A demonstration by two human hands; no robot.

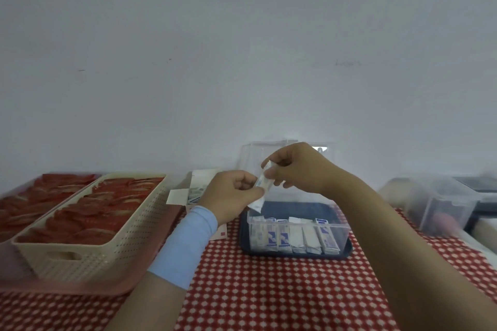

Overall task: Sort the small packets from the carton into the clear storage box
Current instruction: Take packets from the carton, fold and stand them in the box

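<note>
Table (271, 293): open checked cloth at 6 o'clock leaves the forearms free room. Clear storage box (343, 226), on a navy tray (347, 250), carries stored packets (285, 236) upright in a row at its near wall; spare room appears to lie behind them. Over its 10 o'clock corner, left hand (231, 196) and right hand (298, 166) together pinch a single tilted packet (257, 203) between curled fingers. Recommended: lower it upright, clear of the rim. Carton (195, 188) lies open at the box's 9 o'clock, basket (107, 244) farther left.
</note>
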